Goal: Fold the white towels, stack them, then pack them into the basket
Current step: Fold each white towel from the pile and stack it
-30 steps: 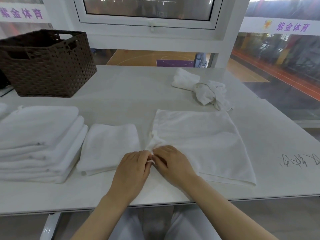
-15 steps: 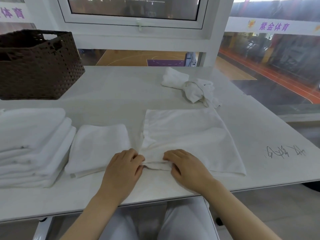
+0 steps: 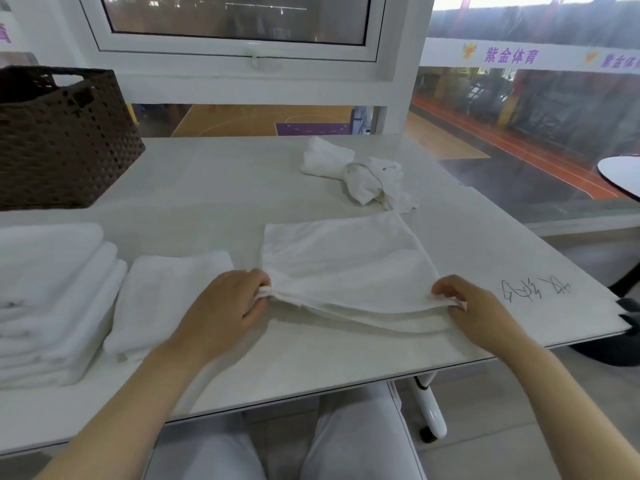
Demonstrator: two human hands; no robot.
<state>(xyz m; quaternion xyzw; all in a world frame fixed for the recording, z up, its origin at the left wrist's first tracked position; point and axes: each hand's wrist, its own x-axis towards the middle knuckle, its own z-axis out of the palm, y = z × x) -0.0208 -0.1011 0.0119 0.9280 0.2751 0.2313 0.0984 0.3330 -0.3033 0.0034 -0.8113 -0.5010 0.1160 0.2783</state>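
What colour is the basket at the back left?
Dark brown, in an open woven pattern: the basket shows best in the head view, the only one.

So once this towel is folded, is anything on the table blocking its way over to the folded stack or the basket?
One thing: a single folded towel lies between the towel being folded and the stack. The wicker basket stands behind the stack, with bare table before it. Both the left hand and right hand already pinch the towel's near corners.
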